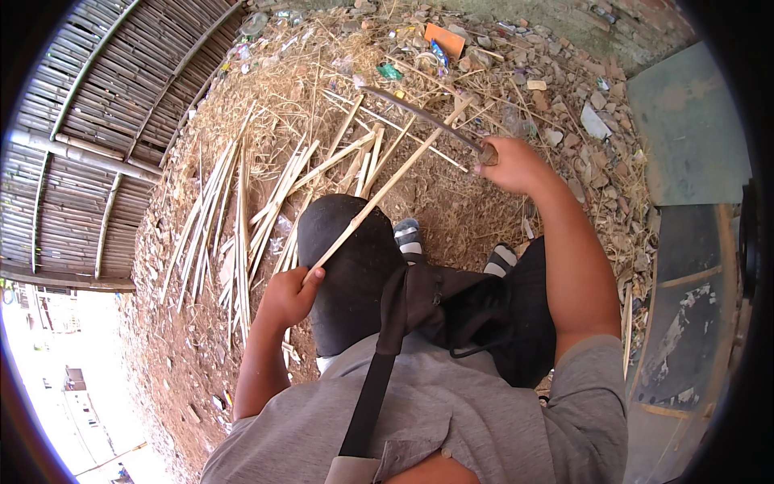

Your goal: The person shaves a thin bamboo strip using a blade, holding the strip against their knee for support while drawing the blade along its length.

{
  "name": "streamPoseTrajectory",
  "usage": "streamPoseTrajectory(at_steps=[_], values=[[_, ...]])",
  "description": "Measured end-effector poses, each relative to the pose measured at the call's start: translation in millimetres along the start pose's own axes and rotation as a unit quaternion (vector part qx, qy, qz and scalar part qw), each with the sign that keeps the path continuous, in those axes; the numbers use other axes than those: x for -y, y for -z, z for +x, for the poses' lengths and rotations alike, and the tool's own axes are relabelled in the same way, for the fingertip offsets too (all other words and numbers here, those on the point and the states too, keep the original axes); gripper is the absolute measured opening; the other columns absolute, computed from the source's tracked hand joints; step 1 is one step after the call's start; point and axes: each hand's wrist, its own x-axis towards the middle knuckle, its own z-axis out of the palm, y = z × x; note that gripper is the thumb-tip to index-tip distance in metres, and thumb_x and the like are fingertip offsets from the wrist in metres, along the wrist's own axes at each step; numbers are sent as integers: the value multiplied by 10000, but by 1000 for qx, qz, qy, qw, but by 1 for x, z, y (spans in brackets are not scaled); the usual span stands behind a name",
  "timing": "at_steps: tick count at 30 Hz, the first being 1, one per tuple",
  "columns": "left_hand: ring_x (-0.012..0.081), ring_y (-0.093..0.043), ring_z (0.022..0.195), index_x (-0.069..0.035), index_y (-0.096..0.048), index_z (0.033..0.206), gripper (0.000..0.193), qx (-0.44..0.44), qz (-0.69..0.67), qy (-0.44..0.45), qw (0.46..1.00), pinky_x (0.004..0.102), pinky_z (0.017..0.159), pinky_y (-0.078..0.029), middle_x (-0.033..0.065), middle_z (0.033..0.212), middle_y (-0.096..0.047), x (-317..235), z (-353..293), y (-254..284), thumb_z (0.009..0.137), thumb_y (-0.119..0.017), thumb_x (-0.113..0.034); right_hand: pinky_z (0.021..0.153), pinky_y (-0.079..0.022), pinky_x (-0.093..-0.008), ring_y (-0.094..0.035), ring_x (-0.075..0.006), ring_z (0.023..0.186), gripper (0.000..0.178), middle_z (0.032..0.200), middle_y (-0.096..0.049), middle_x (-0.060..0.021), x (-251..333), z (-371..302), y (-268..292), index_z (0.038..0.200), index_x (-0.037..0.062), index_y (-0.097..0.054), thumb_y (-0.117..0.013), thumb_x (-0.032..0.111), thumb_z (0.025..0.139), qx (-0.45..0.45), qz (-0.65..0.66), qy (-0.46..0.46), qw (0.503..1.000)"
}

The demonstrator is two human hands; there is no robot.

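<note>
A long split bamboo strip [388, 189] slants up and to the right across my left knee [343, 234]. Its near end is in my left hand [288, 296], with the fingers closed around it. My right hand [514, 167] grips the short handle of a long, dark-bladed knife [423, 115]. The blade points to the far left and crosses the strip near its far end; whether the two touch I cannot tell. Several pale bamboo strips [242, 234] lie in loose bundles on the ground left of my knee.
Dry straw and shavings [218, 145] litter the dirt. Stones and broken brick [592, 153] spread along the right, with an orange piece [444, 40] at the back. A bamboo slat wall [97, 105] rises at left; grey-green panels [689, 129] stand at right. My sandalled feet [409, 238] are close by.
</note>
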Motion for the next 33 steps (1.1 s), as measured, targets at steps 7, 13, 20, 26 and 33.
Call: streamPoseTrajectory(at_steps=[7,13,20,26,33], values=[[475,-619,703,22,-637,772,583,6,-4,4,1000,509,659,-475,269,692,-616,0,0,2,1024,-554,-497,814,-538,-465,-697,-370,908,408,967,-721,-193,35,-6,-40,1159,63,-699,-781,318,851,106,-54,133,984],[481,-631,734,20,-644,783,586,8,7,11,1000,517,680,-482,272,715,-630,0,-2,2,1023,-547,-507,837,-546,-465,-703,-372,941,451,961,-721,-190,29,2,-24,1188,70,-701,-790,332,832,113,-36,106,987],[483,-639,753,24,-657,803,598,21,6,13,1000,522,697,-488,275,730,-641,-3,1,5,1023,-538,-519,919,-538,-416,-696,-335,1075,627,1194,-706,-211,-19,12,-9,1329,20,-638,-802,362,830,6,24,-26,999],[470,-630,714,25,-657,795,584,20,0,13,1000,509,670,-482,264,707,-632,-5,0,5,1021,-553,-503,824,-537,-443,-695,-349,928,415,950,-713,-172,11,9,-24,1100,44,-691,-805,331,823,78,-29,56,995],[408,-632,671,34,-647,778,533,0,24,-12,1000,481,645,-466,234,688,-624,1,-2,0,1042,-547,-419,829,-542,-459,-706,-343,921,368,926,-722,-172,40,-6,-28,1084,40,-706,-786,304,839,119,-54,115,985]])
